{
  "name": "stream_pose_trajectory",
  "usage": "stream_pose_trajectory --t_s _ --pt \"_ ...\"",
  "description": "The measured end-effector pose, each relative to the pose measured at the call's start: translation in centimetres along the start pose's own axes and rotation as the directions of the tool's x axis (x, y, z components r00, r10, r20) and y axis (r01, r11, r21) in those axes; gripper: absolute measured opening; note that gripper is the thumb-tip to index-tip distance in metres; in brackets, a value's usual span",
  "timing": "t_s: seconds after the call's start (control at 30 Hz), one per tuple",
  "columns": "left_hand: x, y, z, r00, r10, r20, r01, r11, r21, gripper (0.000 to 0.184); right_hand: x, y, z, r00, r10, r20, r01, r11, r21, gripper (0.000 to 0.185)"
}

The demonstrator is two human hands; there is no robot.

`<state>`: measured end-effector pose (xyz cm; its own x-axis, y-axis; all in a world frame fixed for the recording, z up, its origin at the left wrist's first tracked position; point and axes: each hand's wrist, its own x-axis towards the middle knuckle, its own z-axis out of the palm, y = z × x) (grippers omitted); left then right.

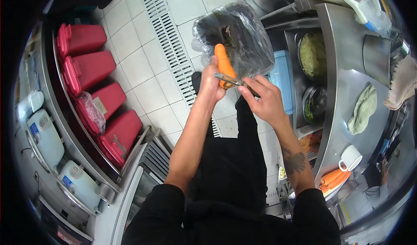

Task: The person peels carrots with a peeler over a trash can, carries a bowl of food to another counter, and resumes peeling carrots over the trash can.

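Note:
In the head view my left hand (211,81) is closed around a thick orange carrot (224,65), its narrower end pointing away from me. My right hand (262,96) grips a vegetable peeler (229,78), whose metal blade lies across the carrot's near end. Both hands are over the near side of a bin (256,32) lined with a clear plastic bag. Dark scraps show inside the bin. My left fingers are partly hidden behind the carrot.
Red lidded bins (89,70) line the left side. At right, a steel counter (336,115) holds a green cloth (363,109), a white mug (350,158) and several carrots (335,178). Pots (313,56) stand on the shelf below. A floor drain grate (163,21) runs ahead.

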<state>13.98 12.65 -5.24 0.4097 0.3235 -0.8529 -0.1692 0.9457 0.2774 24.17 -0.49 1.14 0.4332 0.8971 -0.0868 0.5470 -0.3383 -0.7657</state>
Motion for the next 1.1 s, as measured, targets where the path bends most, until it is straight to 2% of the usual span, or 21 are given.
stream_pose_trajectory --t_s 0.1,0.13,0.17,0.2,0.27,0.33,0.4,0.43,0.5,0.73,0.8,0.87,0.93,1.0,1.1 --pt "0.0 0.5 -0.3 1.000 -0.010 0.009 0.010 0.998 0.057 0.039 0.8 0.6 0.7 1.000 0.003 0.015 -0.003 1.000 0.010 0.023" --pt "0.1 0.4 -0.2 1.000 -0.009 0.008 0.009 0.998 0.055 0.039 1.0 1.3 1.5 0.999 0.001 -0.049 0.000 1.000 0.024 0.022" --pt "-0.1 0.3 -0.2 0.999 -0.051 0.013 0.048 0.987 0.151 0.041 1.4 1.6 2.0 0.994 -0.002 -0.110 0.006 0.999 0.041 0.022" --pt "-0.3 0.0 -0.3 0.995 -0.097 0.009 0.091 0.965 0.246 0.044 1.7 1.9 1.9 0.994 0.001 -0.106 0.003 0.999 0.047 0.022" --pt "-0.1 -0.2 -1.0 0.995 -0.085 0.061 0.065 0.958 0.279 0.045 2.6 2.7 0.9 0.969 0.246 0.029 -0.244 0.934 0.259 0.022" --pt "-0.3 0.4 -1.1 0.997 -0.076 -0.002 0.075 0.975 0.211 0.045 2.5 2.3 0.1 0.972 0.218 0.085 -0.233 0.934 0.271 0.023" --pt "0.1 1.2 -1.3 0.997 -0.079 -0.003 0.078 0.977 0.197 0.045 1.8 1.9 -0.2 0.980 0.061 0.192 -0.110 0.960 0.256 0.024" --pt "0.4 1.3 -1.5 0.996 -0.084 0.034 0.077 0.984 0.159 0.043 1.5 1.7 -0.1 0.980 0.027 0.196 -0.080 0.960 0.268 0.026" --pt "0.4 1.1 -1.1 0.996 -0.059 0.072 0.051 0.992 0.117 0.043 1.3 1.5 -0.2 0.979 0.048 0.200 -0.104 0.954 0.281 0.026" --pt "-0.3 0.7 -0.8 0.996 -0.084 0.027 0.080 0.986 0.144 0.042 2.7 2.6 0.5 0.959 0.104 0.263 -0.171 0.954 0.246 0.025" --pt "-0.8 0.3 -0.6 0.989 -0.138 -0.055 0.148 0.954 0.261 0.043 3.3 4.5 2.0 0.965 0.099 0.242 -0.168 0.944 0.283 0.025" --pt "-1.0 0.2 -1.3 0.989 -0.143 -0.042 0.149 0.950 0.273 0.043 4.4 5.9 3.6 0.971 0.092 0.220 -0.162 0.931 0.327 0.025" --pt "-1.2 0.2 -2.1 0.988 -0.152 -0.034 0.156 0.944 0.291 0.043 5.4 7.3 5.2 0.973 0.112 0.200 -0.169 0.941 0.293 0.026" --pt "-1.3 0.3 -2.5 0.984 -0.173 -0.033 0.174 0.934 0.311 0.041 6.7 9.4 6.8 0.968 0.137 0.210 -0.196 0.934 0.297 0.029" --pt "-2.4 0.6 -1.9 0.977 -0.210 -0.022 0.205 0.918 0.339 0.040 8.0 11.7 8.0 0.901 0.388 0.192 -0.425 0.877 0.223 0.035"
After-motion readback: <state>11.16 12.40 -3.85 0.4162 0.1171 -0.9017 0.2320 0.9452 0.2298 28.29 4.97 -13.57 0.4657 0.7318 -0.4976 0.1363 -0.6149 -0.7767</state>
